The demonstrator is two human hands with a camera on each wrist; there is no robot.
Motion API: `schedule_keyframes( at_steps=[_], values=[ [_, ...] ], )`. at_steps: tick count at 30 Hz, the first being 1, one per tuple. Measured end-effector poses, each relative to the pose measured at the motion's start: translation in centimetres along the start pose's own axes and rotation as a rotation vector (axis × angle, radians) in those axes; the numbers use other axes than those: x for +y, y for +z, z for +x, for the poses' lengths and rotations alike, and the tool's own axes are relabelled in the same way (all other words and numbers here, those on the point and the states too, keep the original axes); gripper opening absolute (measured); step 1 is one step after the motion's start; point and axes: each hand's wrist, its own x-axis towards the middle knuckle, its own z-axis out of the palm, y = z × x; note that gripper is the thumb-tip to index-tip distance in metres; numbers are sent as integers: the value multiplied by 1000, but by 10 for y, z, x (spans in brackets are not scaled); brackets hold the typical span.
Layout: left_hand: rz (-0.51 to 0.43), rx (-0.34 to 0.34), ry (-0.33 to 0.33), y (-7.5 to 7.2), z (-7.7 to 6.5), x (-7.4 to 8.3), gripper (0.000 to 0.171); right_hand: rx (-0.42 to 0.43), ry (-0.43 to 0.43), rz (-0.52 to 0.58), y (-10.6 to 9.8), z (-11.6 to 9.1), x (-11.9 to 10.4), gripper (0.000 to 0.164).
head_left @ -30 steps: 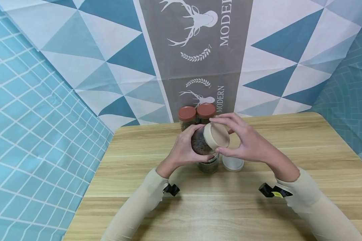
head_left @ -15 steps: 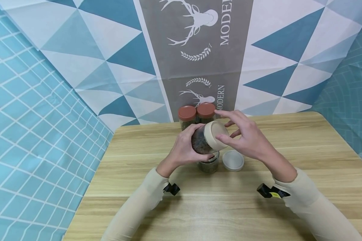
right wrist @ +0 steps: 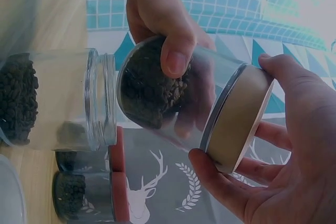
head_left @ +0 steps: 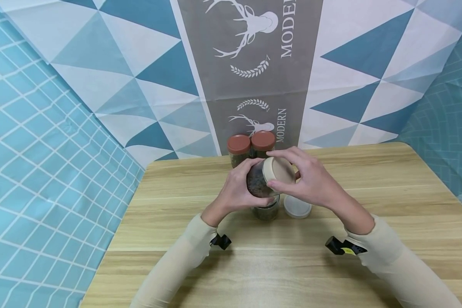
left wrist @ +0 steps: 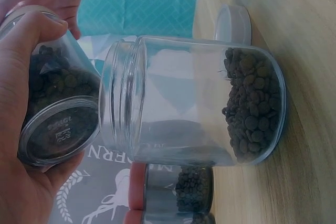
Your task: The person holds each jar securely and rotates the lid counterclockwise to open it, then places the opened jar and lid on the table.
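Note:
My left hand grips the body of a glass jar, part-filled with small dark pieces, holding it tilted above the table. The jar's beige lid faces up and to the right. My right hand holds this lid by its rim, thumb on the near side and fingers on the far side, as the right wrist view shows. Just below stands a lidless glass jar, its threaded mouth uncovered and dark, chip-like pieces at its bottom. A whitish round lid lies on the table to its right.
Behind the hands, two jars with red lids, one on the left and one on the right, stand side by side at the back of the wooden table. Patterned cloth hangs behind and at the sides.
My right hand loosened from the beige lid, drew back a little, then came round its rim again with the wrist turned. The left hand keeps its hold on the jar, nearly still.

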Motion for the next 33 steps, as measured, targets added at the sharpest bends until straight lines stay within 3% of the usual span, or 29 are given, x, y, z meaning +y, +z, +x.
schedule_keyframes(
  at_steps=[8,20,33],
  values=[
    [-9,-1,-4,0,-1,0,100,2,-20,-10,1,1,1,62],
    [-15,8,9,0,-4,-1,99,-31,-279,-34,1,2,7,65],
    [-24,14,13,1,-3,-2,97,-88,-361,0,-3,-1,10,64]
  ],
)
